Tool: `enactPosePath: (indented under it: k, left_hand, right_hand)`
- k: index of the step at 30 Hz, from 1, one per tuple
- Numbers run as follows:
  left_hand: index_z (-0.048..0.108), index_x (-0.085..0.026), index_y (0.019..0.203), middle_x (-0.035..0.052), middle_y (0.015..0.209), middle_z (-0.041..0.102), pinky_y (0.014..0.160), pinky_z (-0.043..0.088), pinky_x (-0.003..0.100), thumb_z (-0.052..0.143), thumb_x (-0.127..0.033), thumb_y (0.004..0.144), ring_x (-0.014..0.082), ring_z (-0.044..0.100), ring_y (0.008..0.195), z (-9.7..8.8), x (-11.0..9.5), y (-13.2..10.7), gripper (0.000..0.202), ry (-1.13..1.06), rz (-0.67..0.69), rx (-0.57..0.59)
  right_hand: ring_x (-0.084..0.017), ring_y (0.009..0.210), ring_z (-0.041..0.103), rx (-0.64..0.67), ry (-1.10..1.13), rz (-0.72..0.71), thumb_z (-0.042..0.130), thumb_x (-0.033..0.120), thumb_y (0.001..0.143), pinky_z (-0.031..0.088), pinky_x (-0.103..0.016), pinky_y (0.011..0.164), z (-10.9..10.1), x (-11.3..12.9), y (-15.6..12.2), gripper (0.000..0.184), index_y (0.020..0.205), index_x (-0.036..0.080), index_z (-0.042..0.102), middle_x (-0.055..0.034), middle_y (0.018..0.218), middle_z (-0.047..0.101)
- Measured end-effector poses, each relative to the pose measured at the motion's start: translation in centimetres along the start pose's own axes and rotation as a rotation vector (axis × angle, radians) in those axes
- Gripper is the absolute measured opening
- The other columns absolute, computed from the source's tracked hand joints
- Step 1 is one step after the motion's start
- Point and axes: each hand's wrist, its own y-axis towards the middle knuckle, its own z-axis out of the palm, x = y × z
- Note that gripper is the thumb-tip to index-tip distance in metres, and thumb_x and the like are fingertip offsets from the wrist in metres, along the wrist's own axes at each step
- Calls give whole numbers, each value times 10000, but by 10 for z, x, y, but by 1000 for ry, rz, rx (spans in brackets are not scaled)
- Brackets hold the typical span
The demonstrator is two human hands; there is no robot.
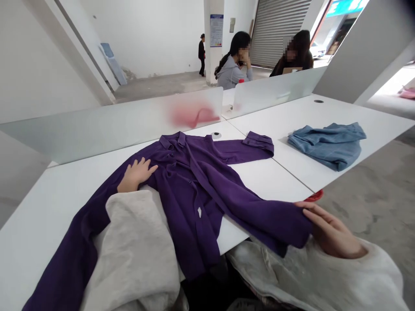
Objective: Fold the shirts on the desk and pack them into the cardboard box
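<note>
A purple button-up shirt (207, 181) lies spread on the white table, its collar toward the divider and its sleeves out to both sides. My left hand (136, 172) rests flat on the shirt near the left shoulder, fingers spread. Out past the table's front edge, my right hand (330, 226) pinches the lower front corner of the shirt and pulls that panel out to the right. The shirt's lower hem hangs over the front edge. A small white tag or patch (199, 212) shows on the inner front.
A crumpled blue garment (327, 144) lies on the right part of the table (343, 108). Frosted dividers (129, 123) run along the back, with a blurred red thing behind. Two people sit beyond; another person stands by the pillar. Something red (314, 196) shows below the front edge.
</note>
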Motion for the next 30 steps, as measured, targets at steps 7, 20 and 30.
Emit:
enactPosePath:
  k: [7, 20, 30]
  left_hand:
    - [334, -174, 1458, 93, 1512, 351, 1135, 216, 519, 320, -490, 922, 332, 265, 1403, -60, -39, -95, 622, 2, 136, -314]
    - [548, -275, 1261, 107, 1218, 627, 994, 436, 446, 353, -550, 898, 293, 573, 1124, 30, -128, -290, 496, -517, -78, -365]
    - [583, -272, 971, 27, 941, 685, 818, 551, 346, 388, -493, 897, 200, 656, 946, 93, -126, -280, 304, -1249, -374, -542]
  right_hand:
    - [-276, 1165, 580, 319, -177, -252, 481, 384, 851, 494, -435, 968, 24, -61, -6, 495, 1319, 233, 539, -115, 1241, 627]
    - [-234, 803, 697, 430, -810, -652, 438, 382, 929, 547, -403, 855, 40, -79, 19, 374, 1195, 260, 672, -76, 936, 735]
    - [-205, 746, 693, 902, -593, -779, 421, 354, 940, 551, -310, 698, 38, -7, -15, 497, 1428, 259, 431, -61, 891, 731]
